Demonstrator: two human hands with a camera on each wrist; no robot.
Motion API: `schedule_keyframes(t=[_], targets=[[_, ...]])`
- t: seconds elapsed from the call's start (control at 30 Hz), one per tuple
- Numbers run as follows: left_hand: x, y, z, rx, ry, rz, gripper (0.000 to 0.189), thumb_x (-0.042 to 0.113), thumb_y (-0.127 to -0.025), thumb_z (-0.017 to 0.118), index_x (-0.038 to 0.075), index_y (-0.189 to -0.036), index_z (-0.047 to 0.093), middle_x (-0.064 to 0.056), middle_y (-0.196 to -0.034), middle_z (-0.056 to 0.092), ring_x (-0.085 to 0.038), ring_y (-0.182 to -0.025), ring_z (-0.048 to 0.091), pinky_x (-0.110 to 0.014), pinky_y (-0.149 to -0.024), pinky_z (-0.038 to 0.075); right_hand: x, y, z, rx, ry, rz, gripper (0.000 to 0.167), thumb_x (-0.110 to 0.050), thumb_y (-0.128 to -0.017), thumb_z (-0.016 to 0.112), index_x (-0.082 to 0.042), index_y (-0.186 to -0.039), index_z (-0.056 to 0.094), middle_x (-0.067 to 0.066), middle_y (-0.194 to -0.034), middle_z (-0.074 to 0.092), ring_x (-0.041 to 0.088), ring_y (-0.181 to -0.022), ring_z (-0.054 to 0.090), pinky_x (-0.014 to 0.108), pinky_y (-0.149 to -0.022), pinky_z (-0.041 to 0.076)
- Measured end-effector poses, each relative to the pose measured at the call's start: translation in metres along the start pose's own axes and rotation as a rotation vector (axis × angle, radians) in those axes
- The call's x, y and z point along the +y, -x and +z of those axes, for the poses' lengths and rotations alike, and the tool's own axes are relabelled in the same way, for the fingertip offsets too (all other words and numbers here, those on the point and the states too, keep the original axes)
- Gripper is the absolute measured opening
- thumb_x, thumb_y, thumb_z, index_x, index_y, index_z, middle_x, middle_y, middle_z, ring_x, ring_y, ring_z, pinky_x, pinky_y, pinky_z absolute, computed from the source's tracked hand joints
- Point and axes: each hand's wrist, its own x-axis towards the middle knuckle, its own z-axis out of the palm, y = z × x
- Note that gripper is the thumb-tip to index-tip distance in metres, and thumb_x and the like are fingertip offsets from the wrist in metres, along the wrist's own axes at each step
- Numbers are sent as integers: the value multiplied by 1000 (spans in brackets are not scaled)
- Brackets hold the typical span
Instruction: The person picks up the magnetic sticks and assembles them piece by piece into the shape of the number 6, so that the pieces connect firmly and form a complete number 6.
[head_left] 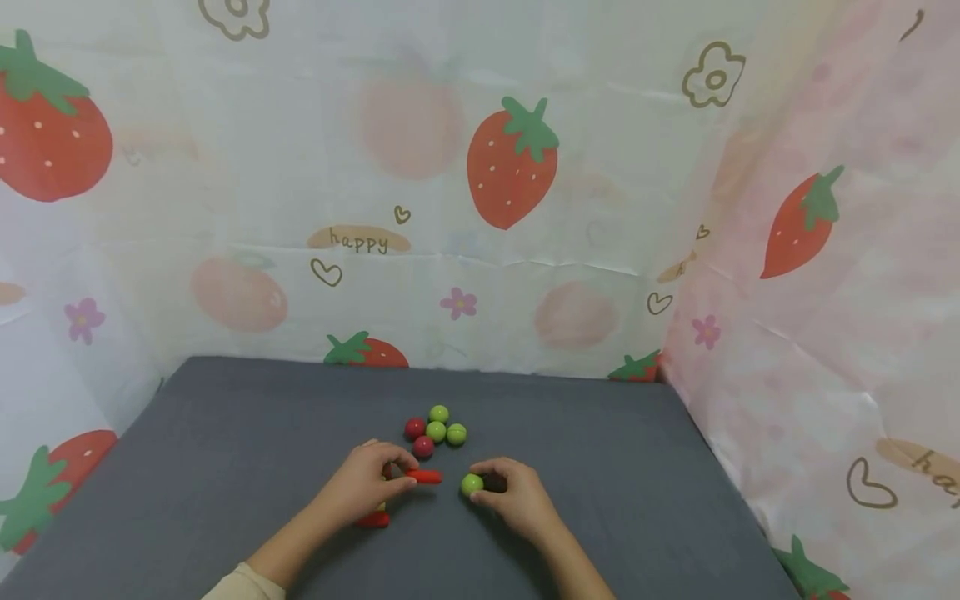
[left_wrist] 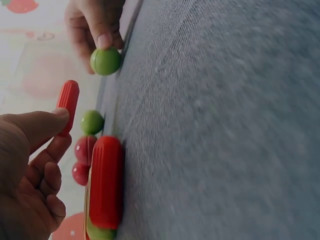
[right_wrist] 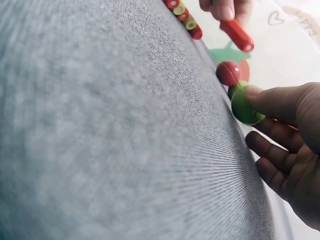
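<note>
My left hand (head_left: 367,482) pinches a short red ridged stick (head_left: 427,477) between thumb and fingers, raised off the cloth in the left wrist view. Facing it, my right hand (head_left: 519,496) pinches a glossy green ball (head_left: 472,485) with a seam line around it. Below the left hand lies another red ridged stick (left_wrist: 106,182), at the end of a row of red and green sticks (right_wrist: 184,17) that show round holes in their ends. The left hand covers most of this row in the head view.
Just beyond the hands sit two red balls (head_left: 415,428) and three green balls (head_left: 438,414) in a loose cluster. A dark grey cloth (head_left: 600,450) covers the table. Strawberry-printed sheets (head_left: 450,250) hang behind the table and along its sides.
</note>
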Motion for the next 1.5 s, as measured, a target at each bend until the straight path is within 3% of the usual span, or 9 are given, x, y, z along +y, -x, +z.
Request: schedule_keyframes(t=[0.2,0.3,0.47,0.9,1.1,1.27,1.5], targets=[[5,-11,12,-41,-4,-4,11,26,-86,84,29,-93,77,16,-82,65,-13,-80,51,-32,-73,41,5,0,4,12,-13,-10,33,-18,-82,87,-14,-114,77,-1,-108,74,15,-97,70,31,-83,55],[5,-14,16,-47,0,3,12,24,-84,85,28,-92,77,18,-86,68,-14,-83,55,-42,-89,45,7,0,6,16,-26,-3,34,-20,-82,87,-14,-114,77,0,-109,74,16,-98,70,32,-83,56],[5,-19,23,-29,-10,51,13,20,-83,87,26,-90,77,19,-83,69,-13,-82,59,-55,-111,36,7,-2,6,23,-32,13,34,-21,-83,87,-17,-115,78,-3,-109,74,12,-97,69,31,-82,55],[10,-22,29,-35,-41,51,14,19,-82,87,25,-91,77,17,-84,70,-11,-84,60,-52,-102,42,6,-1,5,39,-19,-31,34,-19,-84,86,-13,-115,76,-2,-107,72,11,-93,67,28,-80,54],[13,-25,30,-23,-69,55,13,20,-82,86,26,-90,78,16,-85,70,-11,-87,57,-40,-83,48,5,-2,6,44,5,-73,34,-18,-86,84,-15,-118,75,-4,-111,70,13,-102,66,31,-88,54],[15,-27,33,-16,-104,62,13,23,-82,87,28,-90,78,20,-85,69,-8,-86,57,-37,-81,49,3,-3,6,34,-6,-88,35,-16,-85,84,-15,-119,75,-6,-114,70,14,-108,65,33,-93,53],[17,-28,37,-27,-85,67,13,24,-82,87,28,-90,78,20,-85,69,-8,-84,56,-34,-78,48,1,-3,7,36,36,-107,34,-15,-84,85,-17,-117,76,-8,-115,72,15,-113,64,37,-99,49]])
